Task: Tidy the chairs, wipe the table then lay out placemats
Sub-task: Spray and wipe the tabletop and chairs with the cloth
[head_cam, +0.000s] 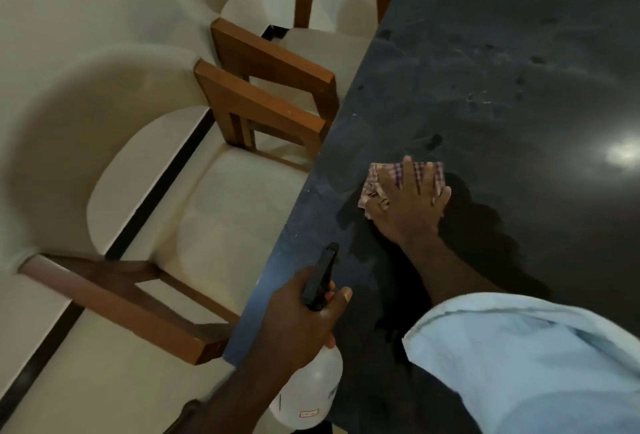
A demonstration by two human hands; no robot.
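Now right hand (412, 205) presses checked cloth (372, 187) on glossy table (502, 52).

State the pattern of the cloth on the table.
The cloth is checked, reddish-purple on white; the head view shows it.

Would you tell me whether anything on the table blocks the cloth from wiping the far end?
Nothing visible does. The right hand presses the cloth flat on the table; beyond it lie only smears and wet spots. The left hand holds the spray bottle at the near edge.
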